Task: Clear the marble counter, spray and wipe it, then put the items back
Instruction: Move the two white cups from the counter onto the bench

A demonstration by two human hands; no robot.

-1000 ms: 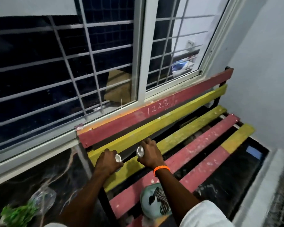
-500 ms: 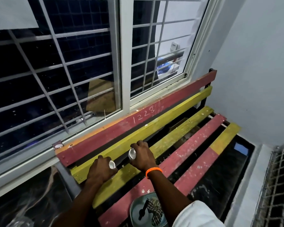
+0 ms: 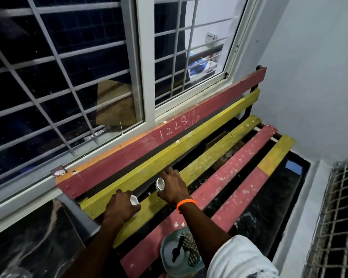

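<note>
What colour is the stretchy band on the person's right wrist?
Bright orange. The beaded wristband sits just behind the right hand, shown clearly in the head view.

Head camera, looking steeply down and forward

One wide-angle view from the person's head, close over a slatted bench (image 3: 219, 157) running from near left to far right under a barred window (image 3: 88, 67). Both forearms enter from the bottom edge. A white wall (image 3: 309, 77) closes the right; straight lines bow toward the edges.
</note>
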